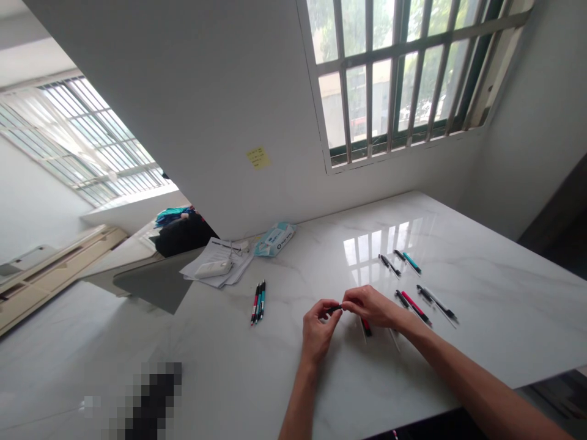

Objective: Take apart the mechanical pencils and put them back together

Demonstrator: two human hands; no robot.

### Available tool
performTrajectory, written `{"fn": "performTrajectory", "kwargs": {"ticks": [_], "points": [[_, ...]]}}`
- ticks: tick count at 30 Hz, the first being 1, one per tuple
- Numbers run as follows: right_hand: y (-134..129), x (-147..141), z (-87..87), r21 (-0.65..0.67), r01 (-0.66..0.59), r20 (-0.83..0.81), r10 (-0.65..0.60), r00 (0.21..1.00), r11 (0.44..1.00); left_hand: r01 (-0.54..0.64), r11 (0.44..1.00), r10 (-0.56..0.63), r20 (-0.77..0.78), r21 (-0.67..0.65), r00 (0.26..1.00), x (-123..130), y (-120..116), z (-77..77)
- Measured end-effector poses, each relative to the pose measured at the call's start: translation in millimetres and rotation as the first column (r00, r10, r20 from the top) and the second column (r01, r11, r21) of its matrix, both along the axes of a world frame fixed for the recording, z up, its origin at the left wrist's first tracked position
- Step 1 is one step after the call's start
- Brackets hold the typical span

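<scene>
Between my two hands is a short black pen part (334,309), held over the white marbled table. My left hand (320,327) pinches its left end. At the other end, the fingers of my right hand (369,305) are closed; whether they grip the black part or something small at its tip is hidden. Under my right hand lie a red and black pen piece (365,327) and thin white refills (394,339), partly covered. Farther right are a red pen barrel (416,307), a clear one (439,304) and a teal one (411,263), with black parts beside them.
Several whole pens (258,302) lie side by side to the left. Behind them are papers (220,260) with a white device (213,269) on top and a wipes pack (275,239) near the wall. A yellow note (258,157) sticks to the wall below a barred window (398,73).
</scene>
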State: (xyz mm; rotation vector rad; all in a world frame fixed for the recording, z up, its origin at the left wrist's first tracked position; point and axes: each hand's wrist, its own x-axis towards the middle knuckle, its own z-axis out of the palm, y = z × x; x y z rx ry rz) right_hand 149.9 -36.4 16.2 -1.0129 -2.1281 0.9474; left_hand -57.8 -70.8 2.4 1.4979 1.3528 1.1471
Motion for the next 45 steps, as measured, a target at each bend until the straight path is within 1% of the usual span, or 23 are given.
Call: {"fn": "performTrajectory", "kwargs": {"ticks": [3,5,8,10,12,13,15,18,21,23,26,29,33,37,40,42,45], "points": [[-1,-4,-1.3,-0.026,-0.031,-0.015,0.03,0.999,0.999,0.026,0.997,-0.012,0.19,-0.068,0.982,0,2,-0.9],[-3,-6,-0.3,-0.045,-0.045,-0.029,0.044,0.999,0.998,0.042,0.994,-0.011,0.279,-0.105,0.96,0,3,-1.4],[-4,-4,5.5,-0.028,-0.018,-0.029,0.017,0.999,0.999,0.028,0.995,0.003,0.323,-0.092,0.946,-1,4,-1.5],[-4,4,10.8,0.036,0.031,0.005,-0.031,1.0,0.999,0.014,0.997,0.015,0.346,-0.082,0.938,-1,4,-0.9],[-5,16,14.4,0.099,0.054,0.073,-0.061,0.995,0.994,0.006,0.993,0.041,0.392,-0.118,0.919,-1,3,0.1],[-7,22,14.9,0.113,0.046,0.111,-0.058,0.992,0.993,0.004,0.989,0.06,0.42,-0.15,0.905,-1,3,0.6],[-12,31,12.7,0.103,0.01,0.17,-0.027,0.985,0.995,0.0,0.979,0.095,0.457,-0.204,0.884,-1,2,1.1],[-21,39,3.1,0.075,-0.026,0.212,0.01,0.977,0.997,0.01,0.975,0.089,0.433,-0.221,0.897,0,3,0.1],[-26,40,-6.3,0.085,-0.02,0.242,-0.001,0.97,0.996,0.042,0.979,0.039,0.385,-0.201,0.922,1,3,-1.8],[-27,40,-8.5,0.095,-0.009,0.26,-0.016,0.966,0.995,0.043,0.983,0.025,0.357,-0.18,0.934,2,3,-2.5],[-29,38,-4.0,0.117,0.014,0.257,-0.044,0.965,0.993,0.036,0.987,0.015,0.311,-0.157,0.95,3,3,-1.8],[-34,31,5.6,0.168,0.026,0.201,-0.06,0.978,0.985,0.08,0.986,-0.037,0.283,-0.144,0.958,3,3,-0.6],[-43,14,14.8,0.222,-0.007,0.129,-0.022,0.991,0.975,0.125,0.986,-0.092,0.267,-0.111,0.959,4,2,0.3],[-48,-1,14.8,0.245,-0.001,0.099,-0.024,0.995,0.97,0.144,0.985,-0.114,0.271,-0.093,0.956,4,-1,2.6],[-48,-5,10.9,0.27,0.003,0.084,-0.026,0.996,0.963,0.184,0.979,-0.152,0.278,-0.092,0.949,4,-2,4.3],[-48,-3,7.5,0.293,0.021,0.064,-0.042,0.997,0.956,0.162,0.984,-0.135,0.292,-0.072,0.947,4,-1,4.6],[-46,3,2.2,0.298,0.107,0.043,-0.125,0.991,0.949,0.015,1.0,-0.007,0.318,-0.021,0.948,1,2,3.3]]}}
